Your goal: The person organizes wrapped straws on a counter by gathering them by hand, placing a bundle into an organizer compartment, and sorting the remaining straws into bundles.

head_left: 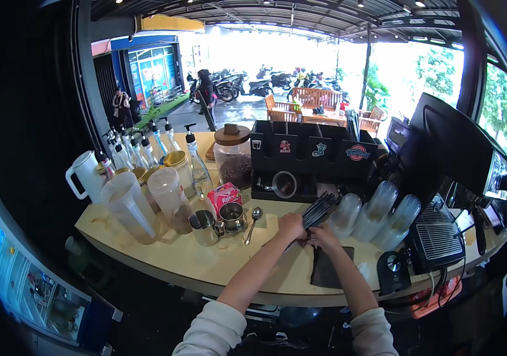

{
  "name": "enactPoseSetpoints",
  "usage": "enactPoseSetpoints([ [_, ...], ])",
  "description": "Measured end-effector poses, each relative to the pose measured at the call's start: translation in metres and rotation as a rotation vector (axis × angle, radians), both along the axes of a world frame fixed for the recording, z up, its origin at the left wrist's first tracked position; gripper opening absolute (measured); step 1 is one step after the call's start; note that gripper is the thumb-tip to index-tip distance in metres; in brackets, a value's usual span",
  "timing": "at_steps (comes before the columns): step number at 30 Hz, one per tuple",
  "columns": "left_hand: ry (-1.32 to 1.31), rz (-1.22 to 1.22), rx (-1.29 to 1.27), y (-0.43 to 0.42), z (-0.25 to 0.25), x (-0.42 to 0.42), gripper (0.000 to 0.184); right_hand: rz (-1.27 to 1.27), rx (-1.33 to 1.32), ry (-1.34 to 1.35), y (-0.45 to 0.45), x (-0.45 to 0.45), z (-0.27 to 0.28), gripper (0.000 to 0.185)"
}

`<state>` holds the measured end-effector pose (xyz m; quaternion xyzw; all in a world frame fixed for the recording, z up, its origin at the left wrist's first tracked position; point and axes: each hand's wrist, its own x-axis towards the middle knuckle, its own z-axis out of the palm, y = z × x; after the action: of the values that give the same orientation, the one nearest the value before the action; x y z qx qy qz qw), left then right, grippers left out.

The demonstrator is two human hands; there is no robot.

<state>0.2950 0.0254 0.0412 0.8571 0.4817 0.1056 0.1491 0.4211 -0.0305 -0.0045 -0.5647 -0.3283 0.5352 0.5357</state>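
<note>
We've got a bundle of thin, dark, straw-like sticks, all bunched up & pointing roughly the same way. It's on a slant, far end up to the right in our view, tips a bit uneven w/ some greyish shine. Lower part's mostly covered, so we can't see it properly. It's over the pale counter; can't tell if it's touching tbh.

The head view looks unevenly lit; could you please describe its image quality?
Head view: daylight washes out the area beyond the motorcycles; the upper left falls nearly black; lens distortion seems to bow the countertop; the black bundle at the left hand lacks detail.
</note>
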Motion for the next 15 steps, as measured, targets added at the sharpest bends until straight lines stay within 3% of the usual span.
enactPoseSetpoints([
  [9, 0.001, 0.008, 0.015, -0.007, 0.000, -0.004, 0.048, 0.046, 0.109, 0.143, -0.007, 0.006, -0.005, 0.017],
  [15, -0.064, 0.033, -0.139, -0.010, 0.023, -0.007, 0.043, 0.006, 0.157, 0.158, -0.007, 0.004, -0.004, 0.014],
])
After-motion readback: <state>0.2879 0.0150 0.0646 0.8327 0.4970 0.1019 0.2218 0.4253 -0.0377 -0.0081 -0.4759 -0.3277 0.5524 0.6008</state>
